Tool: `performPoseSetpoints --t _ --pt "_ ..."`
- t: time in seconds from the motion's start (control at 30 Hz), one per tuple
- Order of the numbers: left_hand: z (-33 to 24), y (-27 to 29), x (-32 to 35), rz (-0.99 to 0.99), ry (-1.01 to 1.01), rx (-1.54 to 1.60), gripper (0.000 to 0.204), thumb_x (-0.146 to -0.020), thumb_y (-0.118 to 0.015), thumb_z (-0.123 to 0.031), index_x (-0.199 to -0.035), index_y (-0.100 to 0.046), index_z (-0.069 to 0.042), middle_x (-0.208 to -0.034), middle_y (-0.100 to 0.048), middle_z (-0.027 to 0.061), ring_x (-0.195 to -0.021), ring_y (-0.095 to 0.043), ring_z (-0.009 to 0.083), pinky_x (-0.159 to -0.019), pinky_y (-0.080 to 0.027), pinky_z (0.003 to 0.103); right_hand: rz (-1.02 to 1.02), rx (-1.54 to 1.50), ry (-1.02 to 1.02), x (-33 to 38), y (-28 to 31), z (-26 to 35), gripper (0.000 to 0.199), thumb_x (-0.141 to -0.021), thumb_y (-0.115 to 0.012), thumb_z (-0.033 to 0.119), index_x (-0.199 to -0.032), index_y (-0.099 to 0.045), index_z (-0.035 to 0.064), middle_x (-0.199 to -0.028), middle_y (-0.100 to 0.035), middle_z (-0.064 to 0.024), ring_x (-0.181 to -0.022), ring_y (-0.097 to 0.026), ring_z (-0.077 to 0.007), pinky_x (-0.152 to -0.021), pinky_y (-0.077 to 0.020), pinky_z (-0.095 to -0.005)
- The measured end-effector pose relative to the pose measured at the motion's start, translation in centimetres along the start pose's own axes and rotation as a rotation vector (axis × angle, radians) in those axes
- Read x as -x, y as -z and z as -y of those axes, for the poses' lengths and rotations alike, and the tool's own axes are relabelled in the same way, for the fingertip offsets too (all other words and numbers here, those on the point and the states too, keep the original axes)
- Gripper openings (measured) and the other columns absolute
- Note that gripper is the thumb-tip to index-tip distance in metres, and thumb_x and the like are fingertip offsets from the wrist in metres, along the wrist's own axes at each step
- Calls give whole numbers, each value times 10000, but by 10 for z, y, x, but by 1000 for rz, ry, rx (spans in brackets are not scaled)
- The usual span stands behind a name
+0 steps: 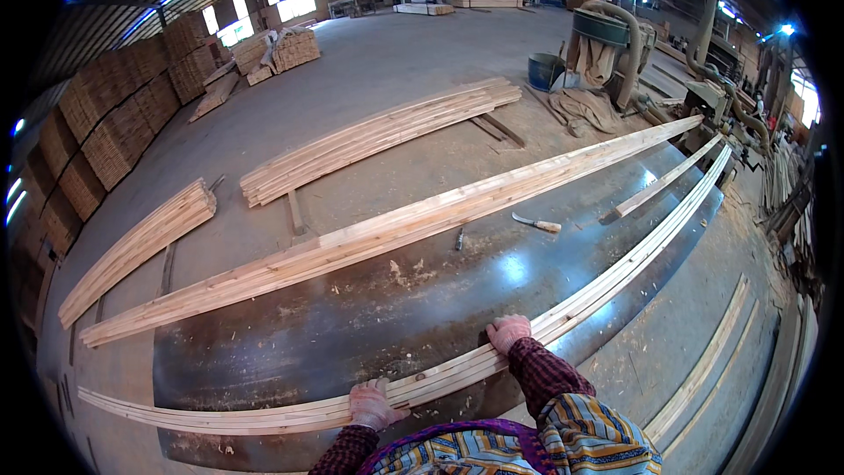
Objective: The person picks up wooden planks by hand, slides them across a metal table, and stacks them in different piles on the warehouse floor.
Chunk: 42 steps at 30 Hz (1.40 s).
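A bundle of long, pale wooden strips (444, 378) runs along the near side of a dark, shiny metal table (290, 334). My left hand (374, 405), in a pale glove, grips the bundle left of centre, fingers over its top. Farther right, my gloved right hand (508, 332) is closed on the same strips near their far edge. Beyond them lie a curved knife with a wooden handle (538, 224) and a small dark tool (459, 239). A longer stack of wooden strips (387, 242) lies along the table's far side. A separate short strip (659, 183) rests at the right.
Past the table lie two more stacks of strips (378, 136) (141, 246) on bearers. A machine with hoses (607, 44) and a blue bucket (543, 72) stand at the back right. Loose strips (703, 361) lie on the right floor; piled timber (123, 114) lines the left.
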State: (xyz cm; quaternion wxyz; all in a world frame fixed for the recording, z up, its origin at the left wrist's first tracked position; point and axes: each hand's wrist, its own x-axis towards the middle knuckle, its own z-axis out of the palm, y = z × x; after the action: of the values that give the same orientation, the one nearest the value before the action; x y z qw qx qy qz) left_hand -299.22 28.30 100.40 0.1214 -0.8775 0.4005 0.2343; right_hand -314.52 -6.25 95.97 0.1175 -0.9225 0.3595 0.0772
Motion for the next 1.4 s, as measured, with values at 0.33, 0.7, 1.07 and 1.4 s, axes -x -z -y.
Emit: performPoseSetpoints --t 0.33,0.7,1.07,1.4 --pt "0 -5 -3 -3 0 -21 1140 -696 -703 -795 -1530 -434 -67 -1469 -539 116 -1383 -489 263 -1162 -324 390 -24 -3 -3 -2 -6 -2 483 -986 -473 474 -993 -791 111 -1048 -759 -144 -1045 -701 -341 -945 -526 -466" --pt "1 -6 -4 -28 -14 -36 1144 -685 -700 -815 -1515 -457 -66 -1432 -568 105 -1355 -521 252 -1139 -353 388 -13 -27 -4 0 1 0 468 -982 -493 471 -989 -787 107 -1049 -758 -151 -1045 -697 -343 -958 -520 -468" --pt "0 -5 -3 -52 -14 -15 1073 -683 -729 -785 -1449 -512 -65 -1367 -615 112 -1303 -564 266 -1118 -369 402 21 -11 -7 0 5 2 494 -994 -470 484 -1038 -787 109 -1093 -758 -143 -1100 -694 -322 -981 -517 -465" --pt "0 -9 -4 -72 -15 -15 1082 -682 -720 -795 -1467 -507 -81 -1394 -602 107 -1332 -541 258 -1131 -354 403 25 -8 -12 -1 4 0 485 -993 -475 485 -1037 -785 114 -1107 -753 -140 -1099 -689 -324 -977 -515 -467"
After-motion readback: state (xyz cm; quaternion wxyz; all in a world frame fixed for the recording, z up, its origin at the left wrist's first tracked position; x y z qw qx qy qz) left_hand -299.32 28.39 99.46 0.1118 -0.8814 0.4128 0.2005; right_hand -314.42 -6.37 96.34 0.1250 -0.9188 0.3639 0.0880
